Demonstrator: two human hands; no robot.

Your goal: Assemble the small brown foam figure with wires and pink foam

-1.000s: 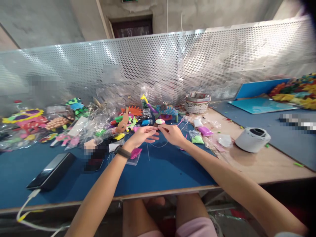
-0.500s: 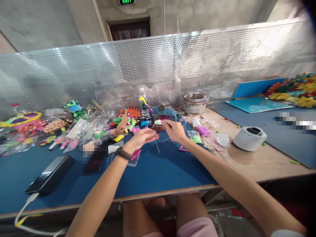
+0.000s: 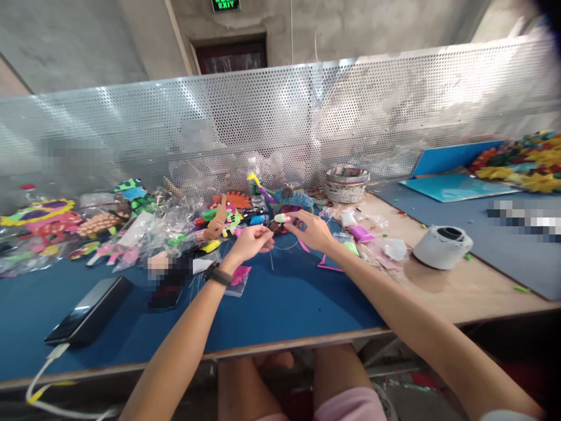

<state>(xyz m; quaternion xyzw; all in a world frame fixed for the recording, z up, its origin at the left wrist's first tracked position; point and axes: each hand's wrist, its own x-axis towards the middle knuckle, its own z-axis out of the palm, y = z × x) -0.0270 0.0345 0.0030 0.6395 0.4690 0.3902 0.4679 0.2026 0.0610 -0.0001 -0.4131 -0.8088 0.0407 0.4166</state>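
In front of me my right hand (image 3: 310, 231) pinches a small brown craft figure with a pale green and white top (image 3: 280, 218). My left hand (image 3: 252, 242) has its thumb and fingers closed on a thin pale thread (image 3: 287, 248), which curves in a loop between the two hands. Below the left fingers hangs a thin, straight, pale piece (image 3: 272, 260); I cannot tell whether it is a needle or the thread's end. Pink strips (image 3: 326, 266) lie by the right wrist. Close behind the hands stands a blue spotted craft animal (image 3: 293, 199).
Craft animals and clear plastic bags (image 3: 149, 225) crowd the left. A phone (image 3: 87, 307) with a cable rests at the front left. A bottle (image 3: 254, 181) and a woven basket (image 3: 346, 184) stand before the perforated metal screen (image 3: 263, 111). At right is a white roll (image 3: 442, 247).
My left hand has drawn slightly left, from flatter fingers to a pinch, and the thread loop shows wider. My right hand has turned a little, tilting the brown figure.
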